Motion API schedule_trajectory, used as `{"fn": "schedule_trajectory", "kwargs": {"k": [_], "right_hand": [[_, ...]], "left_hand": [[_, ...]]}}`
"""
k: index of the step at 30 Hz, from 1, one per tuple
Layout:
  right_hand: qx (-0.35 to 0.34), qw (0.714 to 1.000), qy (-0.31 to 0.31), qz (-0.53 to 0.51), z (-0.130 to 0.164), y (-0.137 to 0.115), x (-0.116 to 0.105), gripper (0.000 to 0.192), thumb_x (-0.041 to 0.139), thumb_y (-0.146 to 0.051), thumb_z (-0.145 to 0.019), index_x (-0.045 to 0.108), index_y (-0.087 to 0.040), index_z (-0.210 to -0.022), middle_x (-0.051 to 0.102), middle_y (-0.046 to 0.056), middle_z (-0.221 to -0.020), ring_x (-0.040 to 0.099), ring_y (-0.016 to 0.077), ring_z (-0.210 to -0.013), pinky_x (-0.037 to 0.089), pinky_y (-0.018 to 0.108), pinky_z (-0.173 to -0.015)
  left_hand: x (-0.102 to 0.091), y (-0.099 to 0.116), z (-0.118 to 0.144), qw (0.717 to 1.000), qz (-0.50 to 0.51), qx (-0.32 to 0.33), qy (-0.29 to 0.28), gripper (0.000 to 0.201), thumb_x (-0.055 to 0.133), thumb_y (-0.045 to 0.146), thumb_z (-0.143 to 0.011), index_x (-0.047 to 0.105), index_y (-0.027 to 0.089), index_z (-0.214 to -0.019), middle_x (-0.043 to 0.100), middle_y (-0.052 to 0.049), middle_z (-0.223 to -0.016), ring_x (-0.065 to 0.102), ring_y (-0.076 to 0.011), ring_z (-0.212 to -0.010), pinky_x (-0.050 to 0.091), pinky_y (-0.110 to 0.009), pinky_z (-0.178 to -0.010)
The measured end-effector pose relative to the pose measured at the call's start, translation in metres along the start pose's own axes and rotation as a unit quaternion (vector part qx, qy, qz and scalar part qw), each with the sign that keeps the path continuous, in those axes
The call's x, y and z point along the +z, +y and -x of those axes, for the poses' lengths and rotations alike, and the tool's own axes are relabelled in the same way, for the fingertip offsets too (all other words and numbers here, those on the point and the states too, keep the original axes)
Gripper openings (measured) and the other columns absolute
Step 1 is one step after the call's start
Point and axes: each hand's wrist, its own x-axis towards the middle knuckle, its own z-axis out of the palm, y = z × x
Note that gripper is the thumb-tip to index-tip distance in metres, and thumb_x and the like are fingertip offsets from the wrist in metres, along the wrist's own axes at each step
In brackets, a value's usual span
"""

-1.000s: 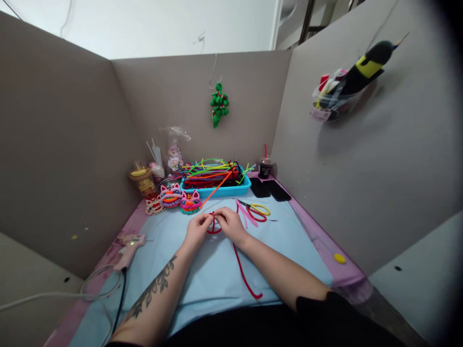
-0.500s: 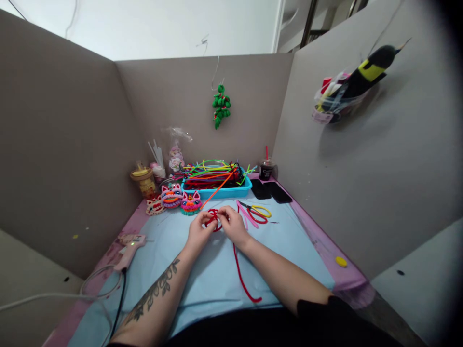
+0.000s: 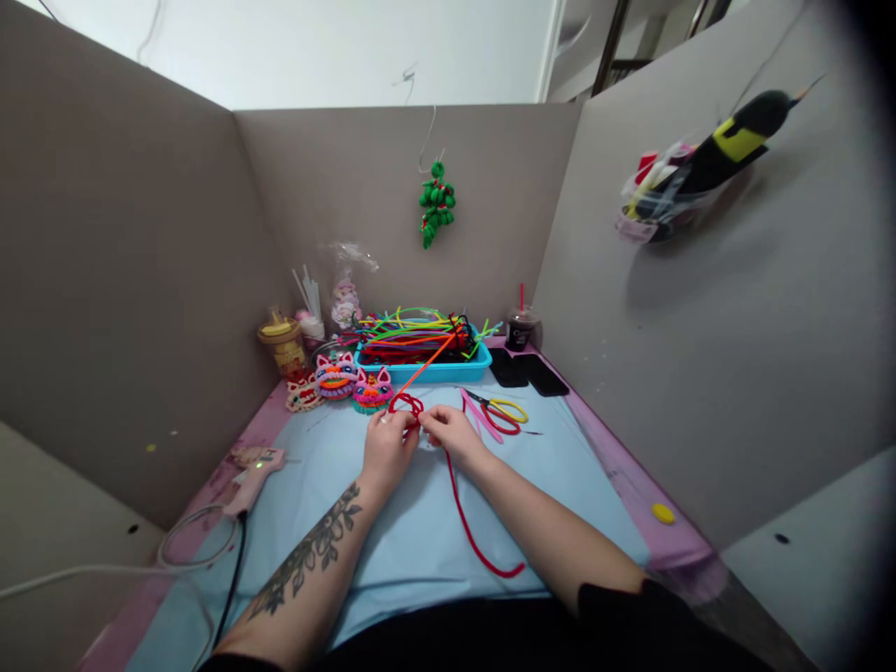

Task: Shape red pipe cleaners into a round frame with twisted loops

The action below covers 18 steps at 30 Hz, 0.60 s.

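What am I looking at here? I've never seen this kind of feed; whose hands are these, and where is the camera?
There is no machine: a person works bare-handed, and the single camera sits on their head, looking forward and down. Both the left hand and the right hand pinch a red pipe cleaner, looped at the fingers and trailing toward the body. On the light blue mat lie scissors; behind, a blue tray of coloured pipe cleaners, finished fuzzy faces, and a glue gun at the left.
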Motion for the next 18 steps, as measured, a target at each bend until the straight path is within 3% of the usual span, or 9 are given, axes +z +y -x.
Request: {"fn": "schedule_trajectory", "kwargs": {"k": [4,7,18], "right_hand": [[0.090,0.991,0.001,-0.098,0.0010,-0.0017,0.0031,0.035,0.065,-0.048,-0.063,0.048,-0.018,-0.064,0.035,-0.010,-0.040,0.027,0.0036,-0.033,0.018,0.018,-0.033],[0.117,0.984,-0.010,-0.131,0.0021,-0.0051,0.0036,0.035,0.069,-0.046,-0.058,0.048,-0.018,-0.063,0.030,-0.012,-0.038,0.020,0.0025,-0.033,0.012,0.017,-0.033],[-0.013,1.000,0.010,-0.009,-0.0016,0.0026,-0.0007,0.026,0.064,-0.039,-0.066,0.058,-0.014,-0.067,0.047,-0.005,-0.051,0.036,0.0052,-0.044,0.028,0.019,-0.044]], "left_hand": [[-0.0001,0.0006,0.0000,1.000,-0.014,0.016,-0.009,0.006,0.051,0.017,-0.077,0.054,0.019,-0.081,0.065,-0.003,-0.076,0.060,-0.0173,-0.074,0.034,-0.039,-0.088],[0.0010,-0.0012,-0.0002,1.000,0.005,-0.005,-0.004,0.002,0.051,0.020,-0.077,0.052,0.020,-0.079,0.063,-0.002,-0.072,0.059,-0.0167,-0.070,0.038,-0.036,-0.084],[0.0003,-0.0024,-0.0026,0.998,0.048,-0.048,0.000,0.007,0.053,0.022,-0.075,0.047,0.020,-0.074,0.059,-0.001,-0.070,0.056,-0.0156,-0.069,0.041,-0.030,-0.071]]}}
